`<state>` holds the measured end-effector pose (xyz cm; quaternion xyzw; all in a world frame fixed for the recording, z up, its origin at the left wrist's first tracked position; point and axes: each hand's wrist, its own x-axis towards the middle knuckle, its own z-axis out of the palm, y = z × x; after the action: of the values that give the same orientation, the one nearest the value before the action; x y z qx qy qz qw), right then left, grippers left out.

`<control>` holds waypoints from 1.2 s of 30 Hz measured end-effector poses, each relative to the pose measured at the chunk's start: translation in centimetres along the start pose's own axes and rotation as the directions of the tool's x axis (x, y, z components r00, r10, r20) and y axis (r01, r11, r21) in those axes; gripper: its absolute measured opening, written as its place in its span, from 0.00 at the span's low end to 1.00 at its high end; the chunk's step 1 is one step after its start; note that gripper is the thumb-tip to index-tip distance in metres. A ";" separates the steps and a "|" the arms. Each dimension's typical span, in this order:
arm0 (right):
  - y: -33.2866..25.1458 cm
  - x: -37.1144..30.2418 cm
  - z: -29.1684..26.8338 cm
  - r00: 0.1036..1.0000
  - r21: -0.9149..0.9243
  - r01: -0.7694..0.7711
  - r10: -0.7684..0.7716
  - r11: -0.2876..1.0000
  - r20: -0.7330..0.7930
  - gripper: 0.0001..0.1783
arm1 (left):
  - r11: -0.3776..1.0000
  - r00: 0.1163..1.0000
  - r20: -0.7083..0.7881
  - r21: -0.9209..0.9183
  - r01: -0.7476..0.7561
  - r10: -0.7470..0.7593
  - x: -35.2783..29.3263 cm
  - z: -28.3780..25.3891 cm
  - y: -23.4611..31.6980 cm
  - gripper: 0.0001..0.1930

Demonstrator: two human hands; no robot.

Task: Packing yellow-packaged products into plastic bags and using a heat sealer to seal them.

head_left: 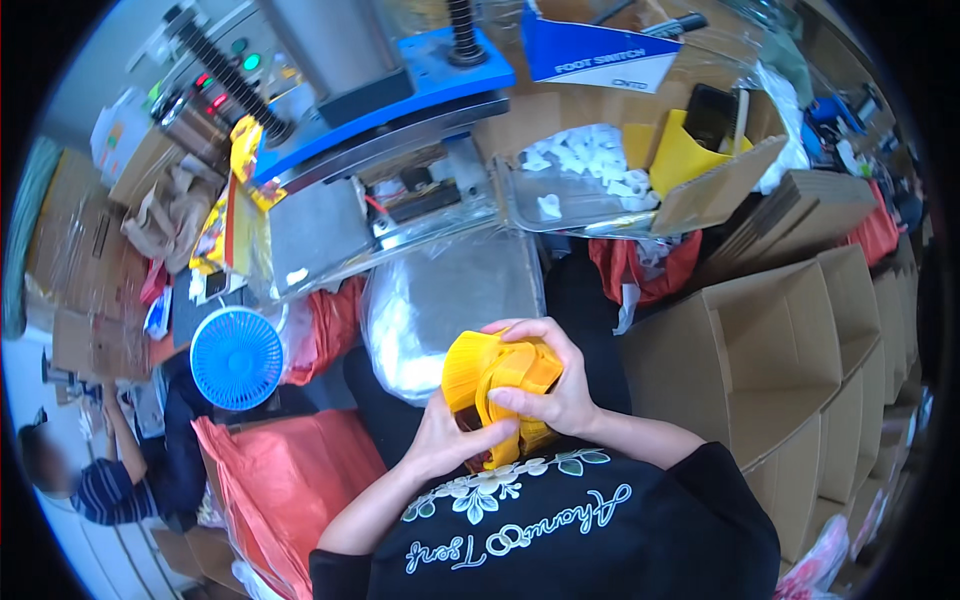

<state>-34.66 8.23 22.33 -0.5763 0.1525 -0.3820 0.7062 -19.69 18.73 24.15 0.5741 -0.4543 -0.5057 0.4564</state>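
In front of my chest, both hands hold a bundle of yellow packaging pieces, its layered edges fanned toward the left. My left hand grips the bundle's lower left side, thumb across its front. Around the upper right side wraps my right hand, with its thumb pressed on the front and its fingers over the top. The pieces' exact kind is hard to make out. Just beyond the hands lies a grey pad under clear plastic film.
A press with a blue plate stands ahead. Small white parts lie in a clear tray, right of it. A blue fan and red bag are left; open cardboard boxes stand right. Another person sits far left.
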 end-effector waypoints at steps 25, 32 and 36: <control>2.8 -0.5 -1.4 0.827 0.383 -0.306 0.443 0.872 -0.348 0.23 | 0.954 0.992 0.117 -0.290 0.072 -0.040 4.9 -5.2 -4.2 0.52; -0.8 2.3 -0.1 0.881 0.317 0.020 0.133 0.948 -0.455 0.26 | 0.585 0.965 0.164 -0.811 0.014 0.204 3.1 -1.6 -6.2 0.56; 2.2 1.1 1.8 0.831 -0.055 0.089 -0.104 0.995 -0.546 0.28 | 0.456 0.994 0.112 -0.885 0.094 0.012 1.6 -1.4 -3.7 0.46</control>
<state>-31.94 8.79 21.05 -0.4596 0.3242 -0.5638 0.6048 -17.93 17.87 20.39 0.2366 -0.1329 -0.7076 0.6524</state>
